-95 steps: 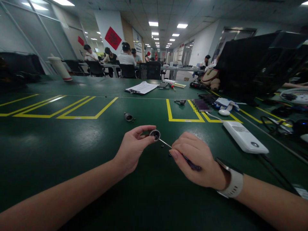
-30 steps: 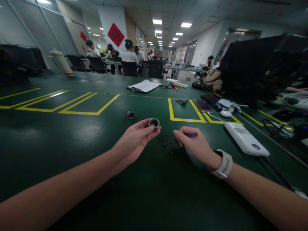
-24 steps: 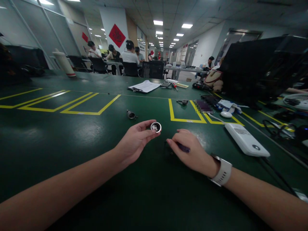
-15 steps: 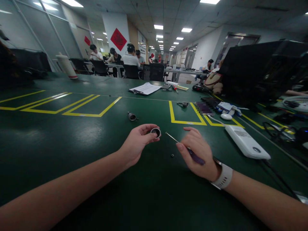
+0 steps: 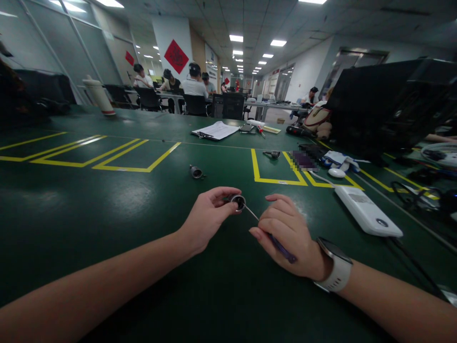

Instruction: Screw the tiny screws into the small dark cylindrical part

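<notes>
My left hand [image 5: 210,219] is closed round a small round metal cup-shaped part [image 5: 238,202], its open mouth turned toward my right hand. A screwdriver [image 5: 283,250] with a dark purple handle and thin metal shaft sits in the closed fingers of my right hand [image 5: 285,233]. The shaft's tip reaches the mouth of the metal part; how far inside it goes I cannot tell. Beyond my left hand, a similar dark metal part [image 5: 196,172] lies on the green table [image 5: 143,281] with a small piece beside it.
Inside a yellow-taped area lies another metal part [image 5: 273,154]. To the right are a white power bank [image 5: 367,209] with a cable, a white mouse-like object [image 5: 336,173] and a cloth [image 5: 341,161]. A clipboard with papers [image 5: 216,130] lies farther back. People sit at distant tables.
The screwdriver's tip has moved left from beside the metal part to its mouth. My left hand has shifted slightly right. The small nut-like piece on the table is now hidden from view.
</notes>
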Demonstrator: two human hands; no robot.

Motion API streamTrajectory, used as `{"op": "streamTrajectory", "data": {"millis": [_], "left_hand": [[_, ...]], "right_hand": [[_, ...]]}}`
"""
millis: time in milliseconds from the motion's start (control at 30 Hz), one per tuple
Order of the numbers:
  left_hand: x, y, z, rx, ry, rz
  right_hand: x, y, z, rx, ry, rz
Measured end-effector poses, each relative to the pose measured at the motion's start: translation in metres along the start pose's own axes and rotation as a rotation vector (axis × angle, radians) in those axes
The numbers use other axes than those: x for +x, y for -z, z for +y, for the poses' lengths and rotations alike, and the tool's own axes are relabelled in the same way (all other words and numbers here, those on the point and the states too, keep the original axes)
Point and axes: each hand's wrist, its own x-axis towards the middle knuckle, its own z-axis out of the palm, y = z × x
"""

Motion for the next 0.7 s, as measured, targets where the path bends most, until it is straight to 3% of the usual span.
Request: {"op": "streamTrajectory", "data": {"millis": [433, 700], "left_hand": [[-0.002, -0.002, -0.001, 0.029, -0.030, 0.046], [0.000, -0.001, -0.002, 0.016, -0.021, 0.049]], "right_hand": [[0.002, 0.002, -0.009, -0.075, 0.059, -0.060], [0.005, 0.003, -0.011, -0.110, 0.016, -0.099]]}}
